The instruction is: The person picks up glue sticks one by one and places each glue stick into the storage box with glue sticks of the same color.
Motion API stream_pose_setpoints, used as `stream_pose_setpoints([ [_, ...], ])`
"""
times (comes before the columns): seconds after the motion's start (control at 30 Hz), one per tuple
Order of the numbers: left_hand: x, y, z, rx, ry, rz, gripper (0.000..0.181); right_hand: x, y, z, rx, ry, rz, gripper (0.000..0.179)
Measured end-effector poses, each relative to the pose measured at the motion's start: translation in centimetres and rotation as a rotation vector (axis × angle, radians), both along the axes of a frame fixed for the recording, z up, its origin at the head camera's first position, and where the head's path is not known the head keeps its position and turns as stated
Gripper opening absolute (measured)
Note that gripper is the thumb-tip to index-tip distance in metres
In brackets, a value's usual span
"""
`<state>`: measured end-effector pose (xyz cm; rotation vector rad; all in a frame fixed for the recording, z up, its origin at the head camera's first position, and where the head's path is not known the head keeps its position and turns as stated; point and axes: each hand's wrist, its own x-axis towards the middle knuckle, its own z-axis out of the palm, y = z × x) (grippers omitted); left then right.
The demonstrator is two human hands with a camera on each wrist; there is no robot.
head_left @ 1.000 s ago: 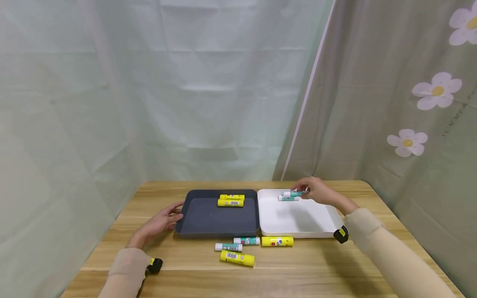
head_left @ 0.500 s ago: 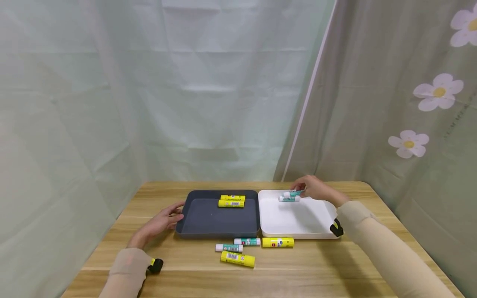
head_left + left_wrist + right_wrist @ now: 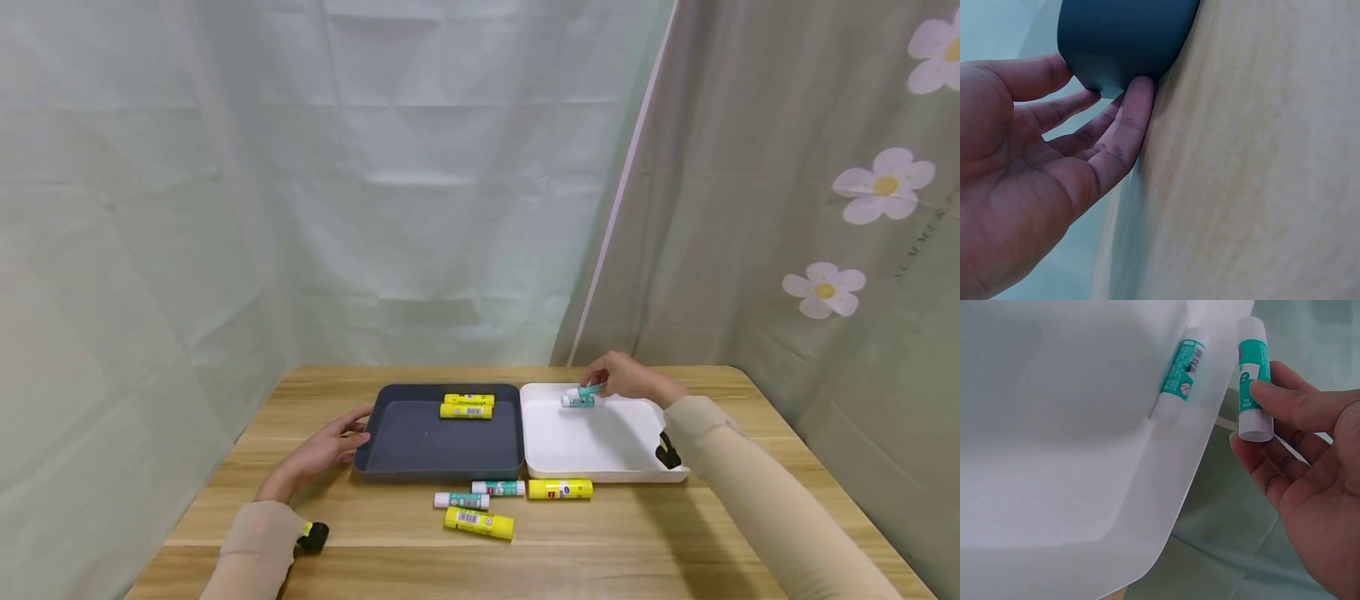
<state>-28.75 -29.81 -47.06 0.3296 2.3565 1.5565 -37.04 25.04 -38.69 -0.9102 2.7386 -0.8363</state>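
Observation:
My right hand [image 3: 626, 377] pinches a white-and-teal glue stick [image 3: 1252, 378] between thumb and fingers, above the back part of the white tray [image 3: 592, 446]. Inside that tray another teal glue stick [image 3: 1180, 378] lies along the wall, just below the held one. My left hand [image 3: 324, 450] touches the left side of the dark grey tray [image 3: 435, 446]; in the left wrist view its fingertips rest against the tray's outer corner, fingers loosely extended. Two yellow glue sticks [image 3: 467, 411] lie side by side in the dark tray, towards its back right.
On the wooden table [image 3: 375, 542], in front of the trays, lie two teal glue sticks [image 3: 461, 500], a yellow glue stick [image 3: 560, 489] and a tilted yellow glue stick [image 3: 480, 523]. The trays stand side by side. Curtains [image 3: 450, 208] hang behind the table.
My right hand has shifted slightly left with the glue stick, which is now more tilted and nearer the left end of the one below. The left hand stays at the dark tray.

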Motion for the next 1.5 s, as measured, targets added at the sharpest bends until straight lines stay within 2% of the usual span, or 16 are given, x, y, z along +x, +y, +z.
stream_pose_setpoints([
  [0.33,0.1,-0.1,0.1,-0.001,0.000,-0.001,0.065,0.1,-0.6,-1.2,0.053,0.020,-0.006,0.026],
  [0.57,0.1,-0.3,-0.1,0.018,-0.017,0.001,0.066,-0.1,-1.1,-2.3,0.113,-0.040,-0.034,0.033],
  [0.77,0.1,-0.4,-0.1,0.019,-0.020,0.001,0.067,-0.3,-1.3,-3.2,0.117,-0.027,-0.014,0.033],
  [1.0,0.1,-0.2,0.1,0.018,-0.016,0.002,0.066,-0.4,-1.2,-3.3,0.124,-0.026,-0.010,0.036],
  [1.23,-0.1,-0.1,0.0,0.013,-0.018,0.012,0.065,-0.5,-0.8,-3.6,0.120,0.011,0.012,0.038],
  [1.5,-0.1,-0.3,-0.2,0.019,-0.012,0.000,0.066,-0.2,-0.5,-3.0,0.088,-0.022,-0.029,0.037],
])
